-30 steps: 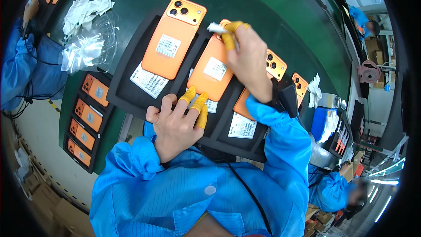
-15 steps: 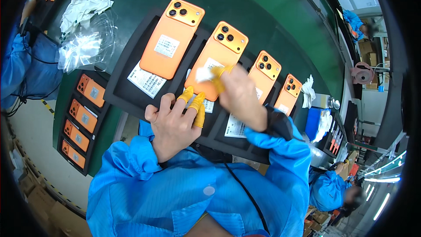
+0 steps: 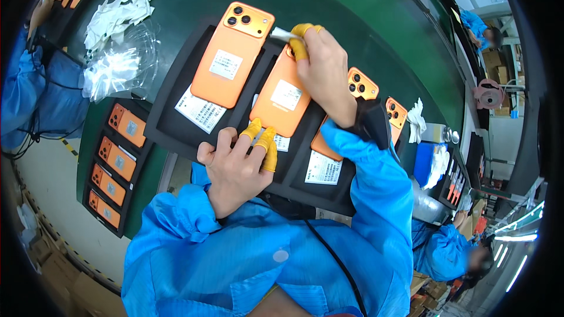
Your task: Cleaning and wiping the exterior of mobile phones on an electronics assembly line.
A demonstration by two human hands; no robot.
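Observation:
Several orange phones lie face down on a black foam tray (image 3: 167, 120), with camera blocks at their far ends and white labels on their backs. My left hand (image 3: 238, 164), in yellow finger cots, rests its outstretched fingertips on the lower edge of the second phone (image 3: 279, 97). At that phone's far end my right hand (image 3: 325, 67), also in yellow finger cots, pinches a white wipe (image 3: 284, 34) over the camera block, which it partly hides. Left of it lies the first phone (image 3: 229, 53); the third phone (image 3: 363, 84) and fourth phone (image 3: 396, 111) are partly behind my right arm.
Crumpled white wipes (image 3: 120, 14) and clear plastic film (image 3: 114, 73) lie on the green table at left. A second black tray of orange phones (image 3: 111, 167) is beside them. At right stands a blue box (image 3: 424, 164) with white wipes. Co-workers in blue sit on both sides.
My right hand has moved away from me, from the second phone's label to its camera end, with the wipe. The label now shows uncovered. My left hand keeps its place at the lower edge.

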